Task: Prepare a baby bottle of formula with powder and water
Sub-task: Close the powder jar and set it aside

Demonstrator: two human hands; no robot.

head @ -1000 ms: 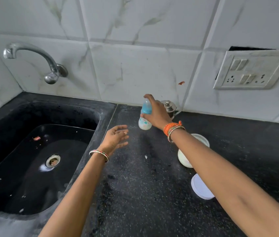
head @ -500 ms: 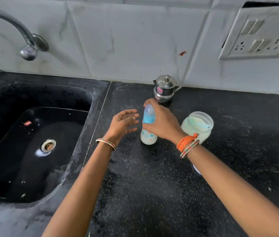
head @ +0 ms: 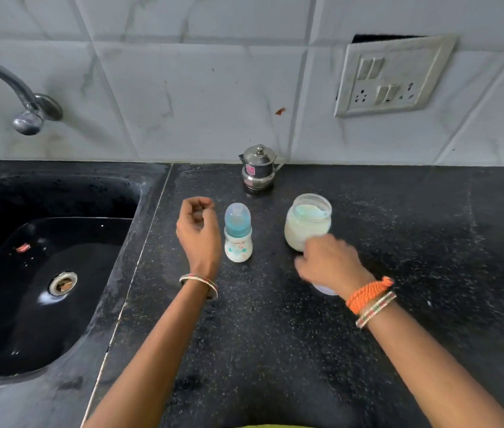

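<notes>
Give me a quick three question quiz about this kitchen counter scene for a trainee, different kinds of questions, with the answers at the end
1. True or false: the baby bottle stands upright on the counter with no hand holding it.
2. Multiple choice: what stands nearest the wall, behind the bottle? A) the steel pot B) the open jar C) a kettle plugged into the socket
3. Short answer: which hand is over the white lid lying on the counter?

Key
1. True: the left hand is beside it, not on it.
2. A.
3. The right hand, just in front of the jar.
</notes>
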